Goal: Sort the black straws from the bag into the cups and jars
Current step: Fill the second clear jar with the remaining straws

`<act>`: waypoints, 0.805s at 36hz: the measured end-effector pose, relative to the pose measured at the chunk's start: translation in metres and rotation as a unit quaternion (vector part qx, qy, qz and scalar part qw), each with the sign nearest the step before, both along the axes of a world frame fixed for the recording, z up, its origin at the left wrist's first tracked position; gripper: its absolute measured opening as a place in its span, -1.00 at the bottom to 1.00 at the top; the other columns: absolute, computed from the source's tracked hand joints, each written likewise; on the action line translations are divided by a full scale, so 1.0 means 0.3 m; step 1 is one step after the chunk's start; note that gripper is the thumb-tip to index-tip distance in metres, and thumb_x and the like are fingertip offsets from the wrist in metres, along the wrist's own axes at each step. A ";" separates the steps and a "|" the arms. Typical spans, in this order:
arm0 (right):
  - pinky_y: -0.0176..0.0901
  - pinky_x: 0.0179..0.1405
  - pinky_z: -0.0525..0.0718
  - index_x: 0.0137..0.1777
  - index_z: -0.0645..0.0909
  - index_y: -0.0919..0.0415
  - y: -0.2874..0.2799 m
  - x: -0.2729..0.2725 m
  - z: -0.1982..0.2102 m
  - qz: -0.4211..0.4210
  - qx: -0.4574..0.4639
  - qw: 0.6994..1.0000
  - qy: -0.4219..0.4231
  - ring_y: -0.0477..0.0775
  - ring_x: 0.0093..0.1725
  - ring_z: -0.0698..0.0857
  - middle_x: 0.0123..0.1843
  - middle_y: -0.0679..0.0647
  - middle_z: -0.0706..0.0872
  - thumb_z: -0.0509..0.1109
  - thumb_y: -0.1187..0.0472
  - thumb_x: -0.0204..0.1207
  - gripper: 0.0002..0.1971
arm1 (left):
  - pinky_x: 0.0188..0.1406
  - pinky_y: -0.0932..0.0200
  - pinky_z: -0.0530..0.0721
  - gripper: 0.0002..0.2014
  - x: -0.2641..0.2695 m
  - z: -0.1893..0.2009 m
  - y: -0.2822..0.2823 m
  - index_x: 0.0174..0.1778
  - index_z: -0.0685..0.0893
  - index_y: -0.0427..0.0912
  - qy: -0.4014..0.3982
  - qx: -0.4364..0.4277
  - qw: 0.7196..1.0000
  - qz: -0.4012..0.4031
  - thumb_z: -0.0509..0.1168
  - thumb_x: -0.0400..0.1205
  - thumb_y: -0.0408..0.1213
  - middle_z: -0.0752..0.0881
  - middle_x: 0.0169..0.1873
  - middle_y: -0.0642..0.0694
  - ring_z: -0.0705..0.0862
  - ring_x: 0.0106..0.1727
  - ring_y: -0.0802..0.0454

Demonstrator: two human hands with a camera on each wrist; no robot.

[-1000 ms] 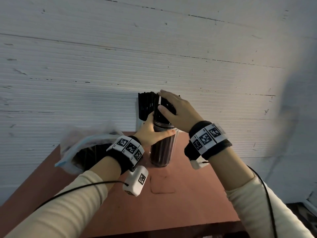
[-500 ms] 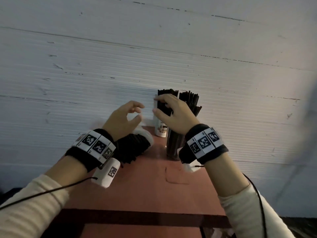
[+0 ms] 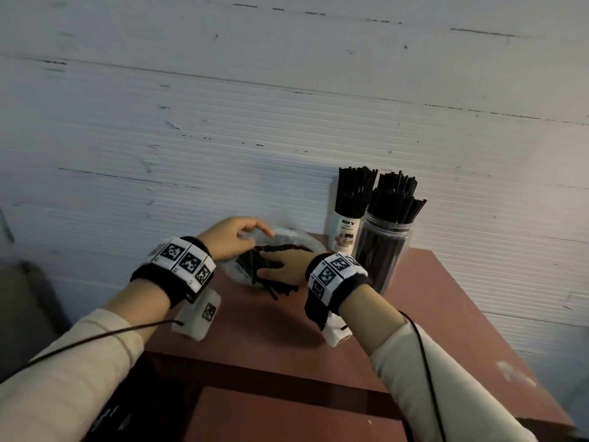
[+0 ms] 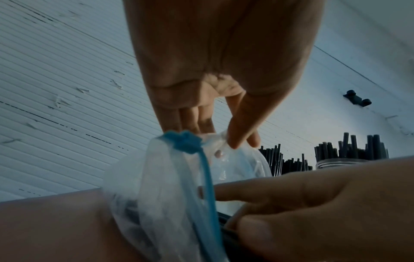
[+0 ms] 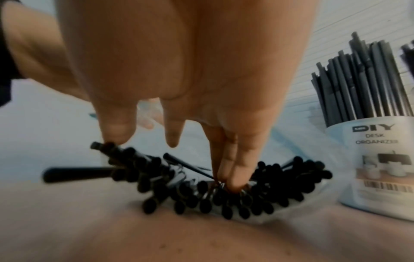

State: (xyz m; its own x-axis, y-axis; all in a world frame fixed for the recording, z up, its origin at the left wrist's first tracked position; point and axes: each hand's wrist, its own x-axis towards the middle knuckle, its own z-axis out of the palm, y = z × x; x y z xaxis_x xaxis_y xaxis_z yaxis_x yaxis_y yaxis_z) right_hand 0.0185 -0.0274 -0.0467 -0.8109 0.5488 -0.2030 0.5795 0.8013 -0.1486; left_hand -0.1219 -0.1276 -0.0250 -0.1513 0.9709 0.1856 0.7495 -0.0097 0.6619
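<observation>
A clear plastic bag (image 3: 299, 242) with a blue zip strip (image 4: 207, 177) lies on the table, its mouth facing me and full of black straws (image 5: 224, 198). My left hand (image 3: 255, 234) pinches the bag's upper rim between thumb and fingers (image 4: 235, 141), holding the mouth up. My right hand (image 3: 274, 266) reaches into the mouth, fingers (image 5: 230, 177) straight and pressed among the straw ends, thumb touching the left end of the pile. Behind the bag to the right stand a white DIY cup (image 3: 345, 234) and a clear jar (image 3: 382, 256), both packed with upright straws.
The red-brown table (image 3: 446, 314) stands against a white ribbed wall (image 3: 287, 122). Its front edge runs just below my wrists, with a lower panel beneath. Bare tabletop lies to the right of the jar.
Both hands left the jar and its straws and moved left to the bag. The left hand took hold of the bag's rim and the right hand went into the straws.
</observation>
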 end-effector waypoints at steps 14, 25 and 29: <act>0.00 0.17 0.58 0.35 0.53 -0.06 -0.008 -0.053 -0.015 0.003 -0.016 1.000 0.024 0.21 0.14 0.65 0.20 0.16 0.66 0.45 0.03 0.50 -0.58 | 0.13 0.13 0.59 -0.54 -0.003 0.012 0.028 -0.03 0.66 0.38 -0.013 0.023 0.999 0.037 0.28 0.63 -0.45 0.56 0.43 -0.04 0.66 0.21 0.05; -0.11 0.03 0.57 0.17 0.60 0.09 0.011 -0.032 0.004 -0.013 -0.013 0.998 0.054 0.10 0.10 0.64 0.15 0.06 0.69 0.48 0.23 0.45 -0.70 | 0.07 0.21 0.58 -0.54 -0.024 -0.003 0.041 -0.04 0.67 0.41 -0.017 0.027 0.999 0.034 0.30 0.64 -0.43 0.54 0.46 -0.02 0.58 0.29 0.07; -0.21 -0.09 0.53 0.22 0.67 0.07 0.023 -0.004 0.026 -0.019 -0.019 0.996 0.081 0.01 -0.04 0.58 0.11 0.01 0.63 0.41 0.32 0.48 -0.67 | 0.32 0.05 0.52 -0.52 -0.018 -0.003 0.032 -0.07 0.66 0.45 -0.021 0.030 0.999 0.033 0.30 0.62 -0.42 0.58 0.43 0.00 0.55 0.37 0.05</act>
